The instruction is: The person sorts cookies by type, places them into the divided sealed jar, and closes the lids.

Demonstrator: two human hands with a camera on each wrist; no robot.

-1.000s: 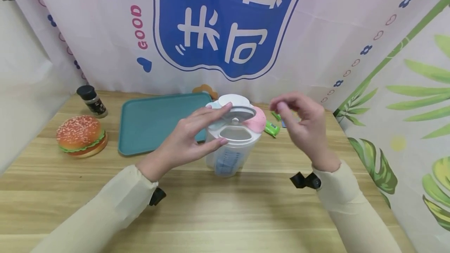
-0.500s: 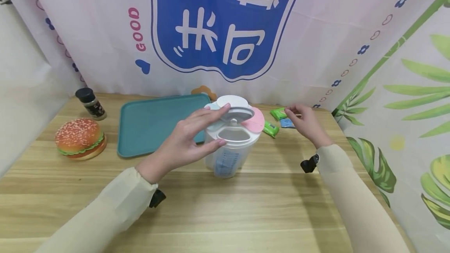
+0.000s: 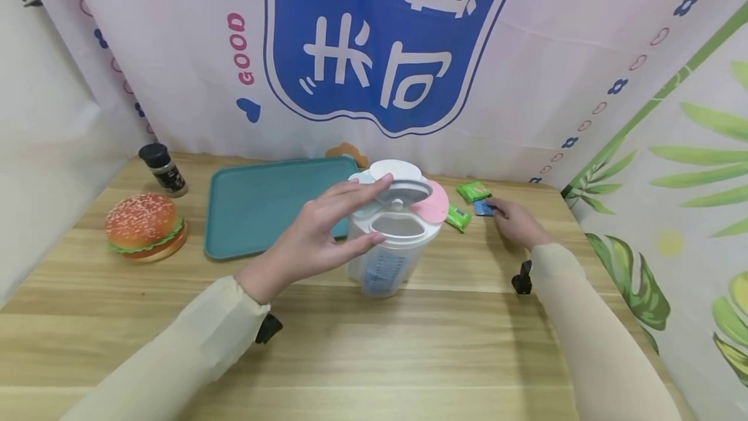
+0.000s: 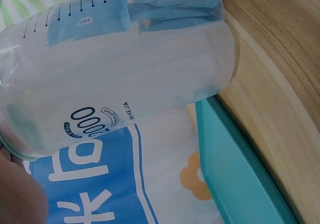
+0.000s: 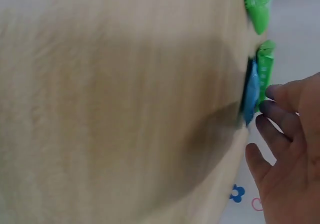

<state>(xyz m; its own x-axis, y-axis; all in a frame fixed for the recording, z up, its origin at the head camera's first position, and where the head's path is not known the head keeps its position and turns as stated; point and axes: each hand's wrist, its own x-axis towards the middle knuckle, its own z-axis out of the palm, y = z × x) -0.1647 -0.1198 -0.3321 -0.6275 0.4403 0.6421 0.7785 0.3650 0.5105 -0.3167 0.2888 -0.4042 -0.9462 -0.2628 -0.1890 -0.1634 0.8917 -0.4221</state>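
Observation:
A clear storage container (image 3: 390,265) with a segmented lid stands on the table, its grey front flap (image 3: 403,192) raised over an opening. My left hand (image 3: 315,236) lies across the lid's left side, index fingertip at the raised flap and thumb at the front rim. Blue packets (image 4: 175,11) show through the container's wall in the left wrist view. Over at the right, my right hand (image 3: 519,223) has its fingertips at a small blue packet (image 3: 482,208). In the right wrist view the fingers are slightly spread beside that packet, with a green packet (image 5: 265,66) just behind.
Another green packet (image 3: 458,218) lies just right of the container. Behind and left of it is a teal tray (image 3: 274,197). A toy hamburger (image 3: 145,227) and a black-capped shaker (image 3: 165,171) sit farther left. A printed curtain (image 3: 204,83) hangs along the back edge.
My right hand has moved from beside the container, right and down, to the blue packet on the table. My left hand stays at the lid.

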